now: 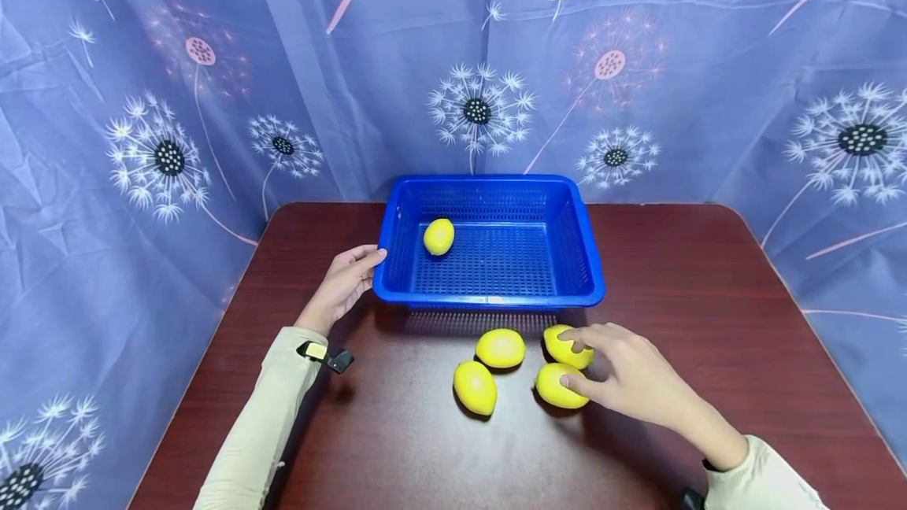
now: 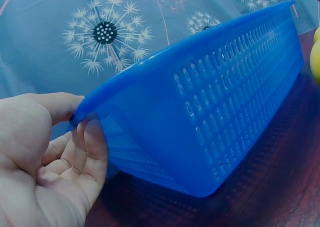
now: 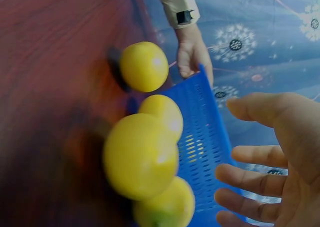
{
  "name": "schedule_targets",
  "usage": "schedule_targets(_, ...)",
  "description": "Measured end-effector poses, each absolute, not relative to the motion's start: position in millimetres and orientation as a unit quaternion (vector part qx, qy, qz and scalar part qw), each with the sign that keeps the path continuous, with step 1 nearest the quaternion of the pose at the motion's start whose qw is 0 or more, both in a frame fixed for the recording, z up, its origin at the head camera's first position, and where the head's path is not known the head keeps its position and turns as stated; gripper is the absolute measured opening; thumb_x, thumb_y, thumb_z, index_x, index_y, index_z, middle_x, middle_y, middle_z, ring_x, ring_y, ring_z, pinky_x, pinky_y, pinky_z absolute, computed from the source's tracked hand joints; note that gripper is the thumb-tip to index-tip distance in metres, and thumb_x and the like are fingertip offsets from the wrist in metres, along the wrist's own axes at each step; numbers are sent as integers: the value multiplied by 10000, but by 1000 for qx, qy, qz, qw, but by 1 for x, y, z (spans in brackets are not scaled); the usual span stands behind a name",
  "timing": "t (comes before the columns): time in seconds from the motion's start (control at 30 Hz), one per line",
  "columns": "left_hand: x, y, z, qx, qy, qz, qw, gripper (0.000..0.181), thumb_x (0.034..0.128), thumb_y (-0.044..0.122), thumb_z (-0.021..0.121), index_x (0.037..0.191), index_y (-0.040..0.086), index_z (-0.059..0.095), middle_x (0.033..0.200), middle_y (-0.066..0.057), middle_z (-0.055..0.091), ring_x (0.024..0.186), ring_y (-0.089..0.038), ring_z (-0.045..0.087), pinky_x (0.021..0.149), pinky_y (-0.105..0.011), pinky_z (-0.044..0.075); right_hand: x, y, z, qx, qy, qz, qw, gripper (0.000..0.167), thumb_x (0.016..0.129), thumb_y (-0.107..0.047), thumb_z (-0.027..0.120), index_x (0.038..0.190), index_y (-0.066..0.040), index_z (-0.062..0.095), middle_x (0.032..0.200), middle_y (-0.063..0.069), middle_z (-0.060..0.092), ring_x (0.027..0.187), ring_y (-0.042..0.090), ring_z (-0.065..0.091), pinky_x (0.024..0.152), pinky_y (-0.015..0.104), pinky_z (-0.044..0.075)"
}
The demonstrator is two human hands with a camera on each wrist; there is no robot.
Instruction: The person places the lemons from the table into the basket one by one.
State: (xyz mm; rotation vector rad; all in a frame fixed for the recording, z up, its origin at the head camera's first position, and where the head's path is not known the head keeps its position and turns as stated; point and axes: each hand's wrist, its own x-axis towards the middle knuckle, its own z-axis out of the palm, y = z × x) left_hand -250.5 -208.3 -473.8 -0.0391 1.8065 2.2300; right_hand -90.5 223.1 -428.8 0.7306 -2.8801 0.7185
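A blue plastic basket [image 1: 595,270] with slotted walls stands on the table, one yellow lemon [image 1: 439,237] lying inside at its left. My left hand [image 1: 344,283] grips the basket's left rim; in the left wrist view its thumb lies over the rim [image 2: 150,67] and fingers bend beneath. Above the two right-hand lemons on the table, my right hand [image 1: 631,372] hovers with thumb and fingers spread. It partly hides the far lemon [image 1: 564,346], while the near lemon [image 1: 556,388] lies by its thumb. The right wrist view shows the right palm [image 3: 300,162] holding nothing.
Two more lemons lie left of the right hand, one near the basket's front [image 1: 500,348] and another closer to me [image 1: 475,389]. The dark red wooden table [image 1: 680,258] ends at a blue dandelion-print curtain [image 1: 383,101] behind and at both sides.
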Motion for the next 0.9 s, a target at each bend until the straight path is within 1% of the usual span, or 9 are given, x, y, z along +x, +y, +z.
schedule_targets(0.1, -251, -208, -474, -14, 622, 772, 134, 256, 1026, 143, 635, 1219, -12, 570, 912, 15, 709, 796, -103, 685, 726, -228, 578, -87, 225, -438, 232, -944, 232, 40, 446, 798, -410, 871, 1158, -189, 727, 1002, -100, 692, 867, 68, 638, 686, 287, 526)
schedule_targets(0.33, -251, -208, -474, -21, 622, 772, 133, 197, 1026, 142, 638, 1181, 30, 589, 913, 19, 709, 787, -93, 680, 711, -219, 573, -81, 225, -454, 218, -950, 219, 50, 486, 732, -431, 906, 1130, -205, 741, 963, -127, 693, 931, 111, 651, 730, 366, 547)
schedule_targets(0.4, -251, -208, -474, -24, 622, 772, 132, 191, 1026, 139, 637, 1177, 33, 589, 910, 20, 711, 784, -95, 681, 706, -220, 573, -79, 225, -456, 212, -953, 210, 52, 503, 714, -447, 911, 1129, -213, 746, 991, -104, 697, 954, 133, 650, 723, 391, 552)
schedule_targets(0.53, -251, -207, -474, -24, 620, 773, 131, 189, 1030, 132, 628, 1180, 25, 587, 908, 16, 715, 779, -96, 682, 703, -223, 574, -75, 223, -460, 202, -958, 196, 50, 555, 684, -482, 919, 1144, -227, 745, 1091, -17, 690, 992, 193, 648, 692, 447, 562)
schedule_targets(0.6, -251, -207, -475, -25, 620, 773, 131, 185, 1032, 130, 625, 1179, 24, 588, 909, 12, 715, 777, -97, 681, 702, -221, 575, -73, 222, -463, 200, -960, 189, 49, 583, 670, -494, 924, 1156, -230, 742, 1108, -3, 676, 991, 202, 641, 669, 451, 561)
schedule_targets(0.7, -251, -207, -475, -27, 621, 773, 130, 170, 1033, 126, 623, 1171, 32, 591, 910, 8, 713, 773, -96, 680, 699, -219, 576, -71, 220, -468, 199, -962, 184, 48, 626, 640, -500, 939, 1167, -228, 739, 1077, -18, 652, 952, 174, 622, 635, 414, 551)
schedule_targets(0.9, -252, -207, -477, -23, 617, 776, 131, 152, 1031, 117, 623, 1160, 42, 593, 907, 13, 709, 771, -91, 679, 699, -215, 575, -67, 218, -473, 199, -964, 164, 58, 696, 590, -510, 958, 1186, -229, 733, 1019, -37, 610, 917, 162, 592, 576, 380, 540)
